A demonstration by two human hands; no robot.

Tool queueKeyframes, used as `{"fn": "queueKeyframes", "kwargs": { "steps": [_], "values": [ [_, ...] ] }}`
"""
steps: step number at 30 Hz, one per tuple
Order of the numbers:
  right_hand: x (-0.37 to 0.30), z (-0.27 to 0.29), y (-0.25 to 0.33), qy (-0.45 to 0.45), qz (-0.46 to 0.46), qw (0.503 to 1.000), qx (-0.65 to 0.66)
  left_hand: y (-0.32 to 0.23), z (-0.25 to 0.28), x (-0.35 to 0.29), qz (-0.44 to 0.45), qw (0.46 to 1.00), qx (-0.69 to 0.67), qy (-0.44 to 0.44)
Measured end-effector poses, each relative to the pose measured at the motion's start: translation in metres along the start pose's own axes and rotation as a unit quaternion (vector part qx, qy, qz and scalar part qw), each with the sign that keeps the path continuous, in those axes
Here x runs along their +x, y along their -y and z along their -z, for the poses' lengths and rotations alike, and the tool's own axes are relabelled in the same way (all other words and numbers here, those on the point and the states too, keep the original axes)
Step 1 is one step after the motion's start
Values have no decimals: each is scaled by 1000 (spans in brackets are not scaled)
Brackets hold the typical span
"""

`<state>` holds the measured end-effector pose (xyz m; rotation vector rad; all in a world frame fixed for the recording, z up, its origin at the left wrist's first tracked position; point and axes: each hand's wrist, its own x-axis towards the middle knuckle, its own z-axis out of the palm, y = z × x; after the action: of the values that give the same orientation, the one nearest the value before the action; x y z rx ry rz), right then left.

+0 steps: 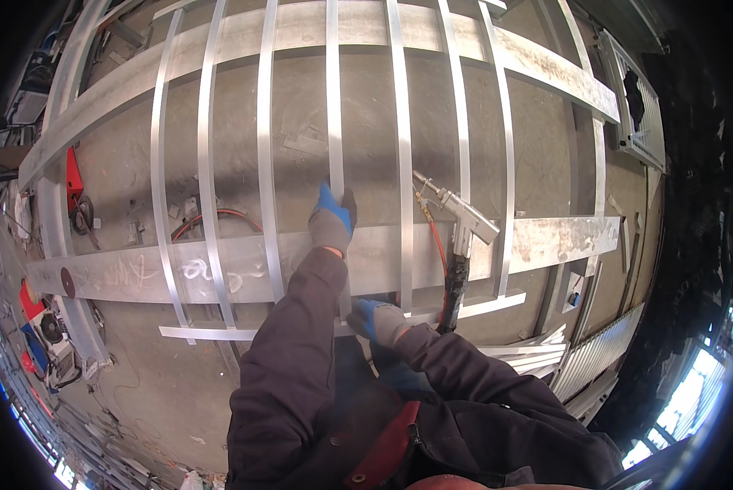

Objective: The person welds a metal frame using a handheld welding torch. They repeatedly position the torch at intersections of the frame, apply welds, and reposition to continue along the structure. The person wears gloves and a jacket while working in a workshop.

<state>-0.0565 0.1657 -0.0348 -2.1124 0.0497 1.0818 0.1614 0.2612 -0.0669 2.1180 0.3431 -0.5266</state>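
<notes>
Plainly, our left hand [332, 219], in a blue-and-grey glove, has its fingers clamped on a long, narrow, silver metal bar [334, 106]. That bar stands fourth from the left in a row of seven, lying across two wide grey metal beams [129, 278]. Our right hand [378, 320], gloved alike, is at its near end, beside a thin silver crosswise strip [497, 305]; we cannot tell whether those fingers grip. Right of us sits a silver, pistol-shaped metal tool [467, 219] with a red hose [439, 245].
</notes>
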Motion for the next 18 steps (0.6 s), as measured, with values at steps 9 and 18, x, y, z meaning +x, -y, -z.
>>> {"fn": "queueKeyframes", "kwargs": {
  "steps": [9, 18],
  "values": [
    [-5, 11, 14, -1, -37, 999, 6, 9, -3, 6, 2, 1000, -14, 13],
    [-5, 11, 13, 0, -28, 1000, 0, -13, 9, -13, 8, 1000, -16, 9]
  ]
}}
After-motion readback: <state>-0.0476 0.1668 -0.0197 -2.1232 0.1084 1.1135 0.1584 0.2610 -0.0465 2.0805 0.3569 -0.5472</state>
